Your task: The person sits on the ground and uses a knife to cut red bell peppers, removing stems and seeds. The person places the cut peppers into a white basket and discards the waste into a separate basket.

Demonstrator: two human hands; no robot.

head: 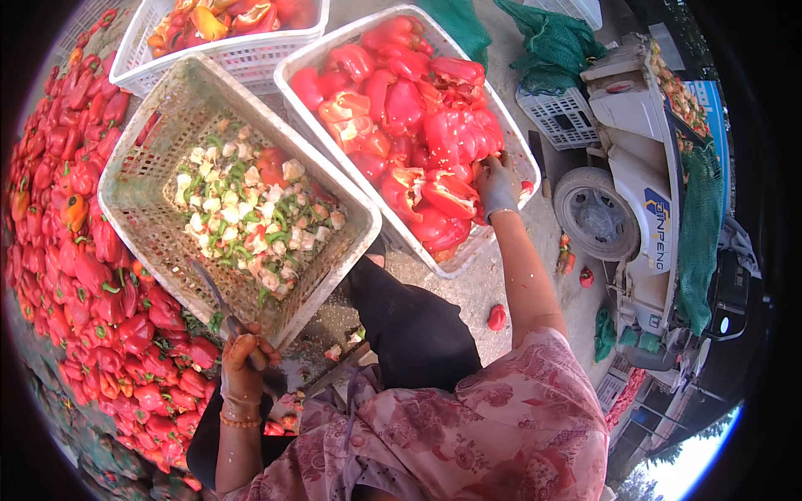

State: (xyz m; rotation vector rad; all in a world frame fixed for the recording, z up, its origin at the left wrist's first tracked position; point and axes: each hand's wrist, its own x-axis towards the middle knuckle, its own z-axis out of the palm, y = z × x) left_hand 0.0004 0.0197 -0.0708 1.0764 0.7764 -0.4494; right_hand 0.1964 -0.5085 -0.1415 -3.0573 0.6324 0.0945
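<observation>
My left hand, in a thin glove with a beaded bracelet at the wrist, grips a knife by its handle. The blade points up and away over the near wall of a dirty white plastic crate. Down in that crate lie cut pepper cores and green stems, with a red piece among them. At the right side of a second white crate, my gloved right hand touches red bell peppers, many cut open. Its fingertips are partly hidden, so I cannot tell whether it holds one.
A large heap of whole red peppers spreads along the left. Another white crate with pepper pieces stands at the back. On the right are a small cargo vehicle, green mesh and loose peppers on the ground.
</observation>
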